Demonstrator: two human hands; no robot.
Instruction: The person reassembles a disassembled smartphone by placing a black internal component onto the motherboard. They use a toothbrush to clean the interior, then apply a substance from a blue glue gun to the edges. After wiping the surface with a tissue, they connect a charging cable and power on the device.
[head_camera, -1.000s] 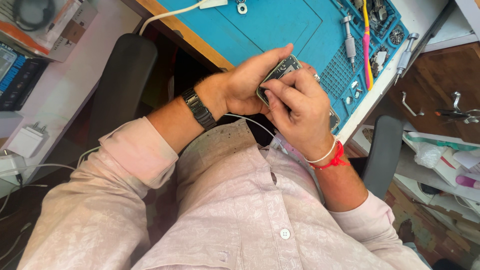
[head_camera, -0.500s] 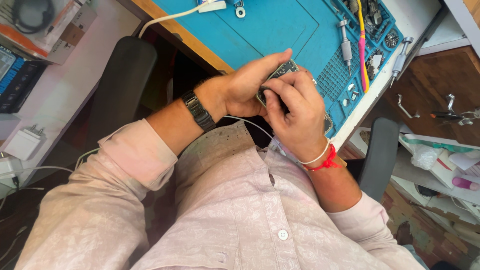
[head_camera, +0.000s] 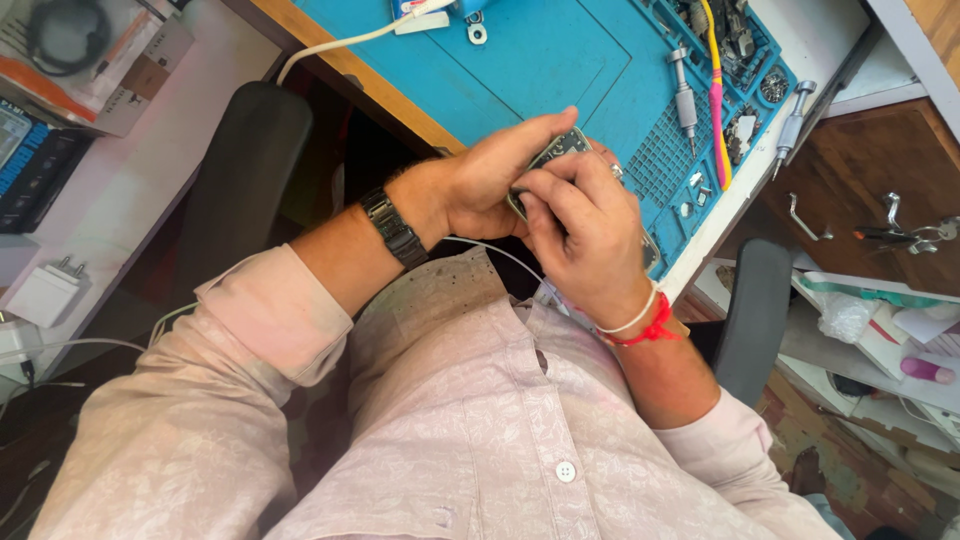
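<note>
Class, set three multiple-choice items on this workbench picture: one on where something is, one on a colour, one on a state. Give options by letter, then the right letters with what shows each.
1. Where is the small dark device?
A. Flat on the white side table
B. Held between both hands at the mat's near edge
C. On the shelf at the right

2. What colour is the work mat?
A. Blue
B. Red
C. Grey

3. How is the left hand?
A. Flat and empty on the mat
B. Curled round the device
C. Resting on the chair arm

Answers:
1 B: the left hand and right hand close around it together.
2 A: the mat's surface is plainly blue.
3 B: its fingers wrap the device from the side, with a black watch on that wrist.
</note>
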